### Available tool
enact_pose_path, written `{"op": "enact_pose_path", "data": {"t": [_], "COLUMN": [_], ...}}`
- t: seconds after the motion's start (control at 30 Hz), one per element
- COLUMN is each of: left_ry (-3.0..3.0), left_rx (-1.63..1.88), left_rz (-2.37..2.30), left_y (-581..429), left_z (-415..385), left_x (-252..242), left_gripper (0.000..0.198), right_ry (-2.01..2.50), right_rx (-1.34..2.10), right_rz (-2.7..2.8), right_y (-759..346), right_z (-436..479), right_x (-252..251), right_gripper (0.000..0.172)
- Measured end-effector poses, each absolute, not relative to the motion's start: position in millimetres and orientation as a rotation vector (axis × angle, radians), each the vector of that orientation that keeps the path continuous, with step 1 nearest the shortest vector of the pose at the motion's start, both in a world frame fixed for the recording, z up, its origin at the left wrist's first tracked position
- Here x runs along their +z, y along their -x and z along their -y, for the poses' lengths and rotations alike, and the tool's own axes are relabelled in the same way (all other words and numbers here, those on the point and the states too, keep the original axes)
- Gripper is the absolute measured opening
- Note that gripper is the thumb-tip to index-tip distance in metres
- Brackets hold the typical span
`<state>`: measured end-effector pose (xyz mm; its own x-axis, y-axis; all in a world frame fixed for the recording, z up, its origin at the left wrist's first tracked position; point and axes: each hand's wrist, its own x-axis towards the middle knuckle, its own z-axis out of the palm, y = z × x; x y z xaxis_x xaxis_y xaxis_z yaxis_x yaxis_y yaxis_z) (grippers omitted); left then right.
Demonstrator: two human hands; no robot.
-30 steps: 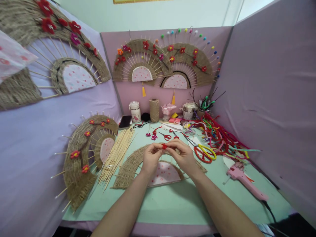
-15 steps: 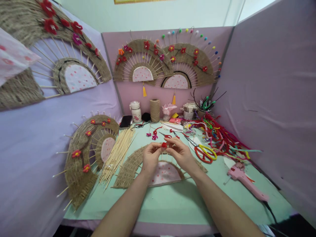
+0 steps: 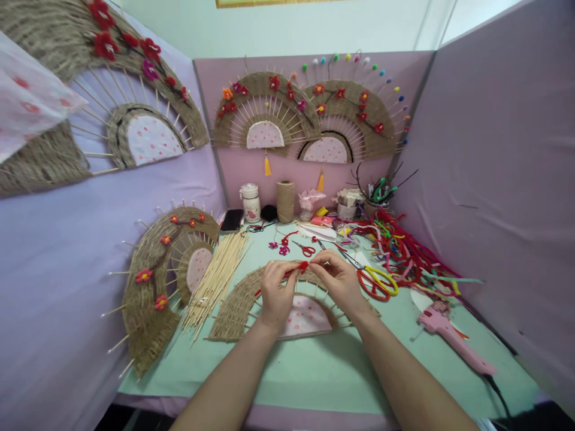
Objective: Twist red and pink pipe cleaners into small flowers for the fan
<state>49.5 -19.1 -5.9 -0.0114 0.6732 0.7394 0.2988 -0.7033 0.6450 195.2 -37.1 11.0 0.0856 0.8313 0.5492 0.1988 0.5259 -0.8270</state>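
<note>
Both my hands meet over the middle of the green table (image 3: 314, 371). My left hand (image 3: 276, 293) and my right hand (image 3: 339, 281) pinch a red pipe cleaner (image 3: 302, 267) between their fingertips, bent into a small loop at the top. Its red tail runs down past my left hand's thumb. Beneath the hands lies a half-round woven jute fan (image 3: 233, 308) with a pink spotted paper centre (image 3: 305, 317) and bamboo sticks poking out.
A bundle of bamboo sticks (image 3: 215, 278) lies left of the fan. Red-and-yellow scissors (image 3: 375, 281), small red scissors (image 3: 305, 248), a heap of coloured pipe cleaners (image 3: 404, 251) and a pink glue gun (image 3: 451, 338) sit to the right. A twine spool (image 3: 284, 201), jar (image 3: 250, 202) and phone (image 3: 232, 220) stand at the back. Finished fans hang on the purple walls.
The hands have shifted a little; the red pipe cleaner has been worked from a small bud into a loop with a tail showing by my left hand. The view has moved slightly.
</note>
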Motion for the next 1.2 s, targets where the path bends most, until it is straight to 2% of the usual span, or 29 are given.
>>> {"op": "enact_pose_path", "data": {"t": [0.23,0.43,0.6,1.0,1.2], "left_ry": [-1.98,-1.751,-1.52,-1.316,-1.346], "left_rx": [1.648,1.308,1.006,0.934,0.996], "left_rz": [-1.014,-0.922,-0.817,-0.789,-0.847], "left_y": [-50,-51,-46,-45,-47], "left_z": [20,14,6,5,6], "left_x": [-6,-4,1,-1,-2], "left_gripper": [0.011,0.02,0.021,0.034,0.032], "right_ry": [1.031,1.049,1.059,0.956,0.959], "right_rx": [0.619,0.534,0.471,0.306,0.321], "right_rz": [1.502,1.572,1.672,1.806,1.905], "right_y": [-197,-202,-205,-208,-210], "right_z": [35,33,33,33,33], "right_x": [5,6,8,11,12], "right_gripper": [0.013,0.01,0.01,0.011,0.014]}}
